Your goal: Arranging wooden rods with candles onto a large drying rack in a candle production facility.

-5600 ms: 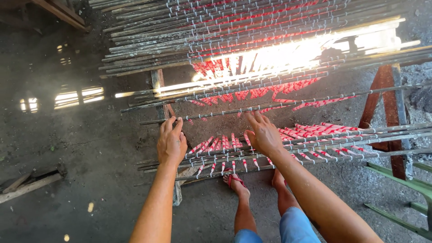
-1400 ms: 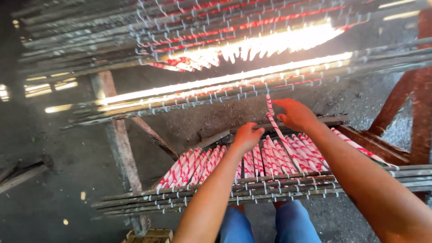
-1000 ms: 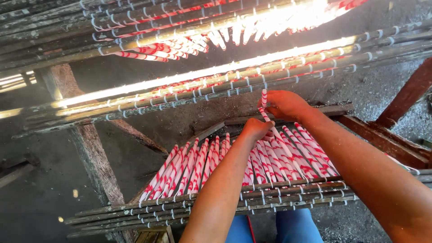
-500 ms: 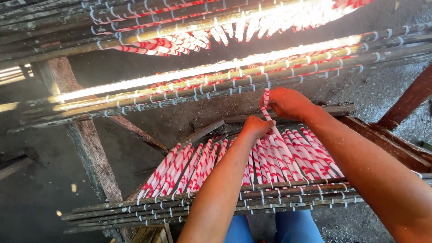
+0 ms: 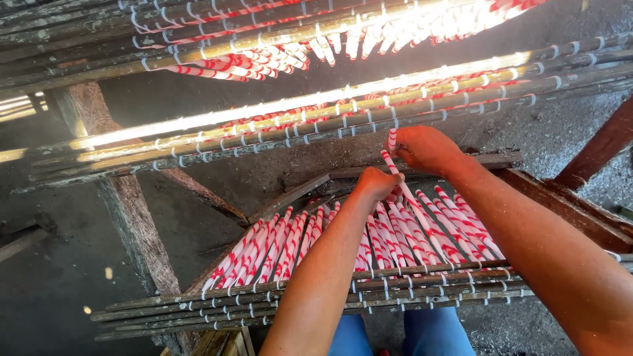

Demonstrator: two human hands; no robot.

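One red-and-white striped strip (image 5: 403, 188) is pinched in the right hand (image 5: 425, 148); left hand (image 5: 377, 183) fingers closed on it lower down. Many strips (image 5: 277, 247) already hung on the near rods (image 5: 297, 300); gaps remain.

Harsh sunlight in streaks over a dim floor.

Strong sun strikes the upper rails (image 5: 316, 109) from above and blows them out to white glare, washing out the red-and-white striped sticks (image 5: 409, 26) at the top. The ground (image 5: 59, 277) lies in deep shade, with small bright flecks. Both forearms are evenly lit and sharp. The lower rails (image 5: 297, 296) are crisp; straight bars bow slightly toward the frame edges.
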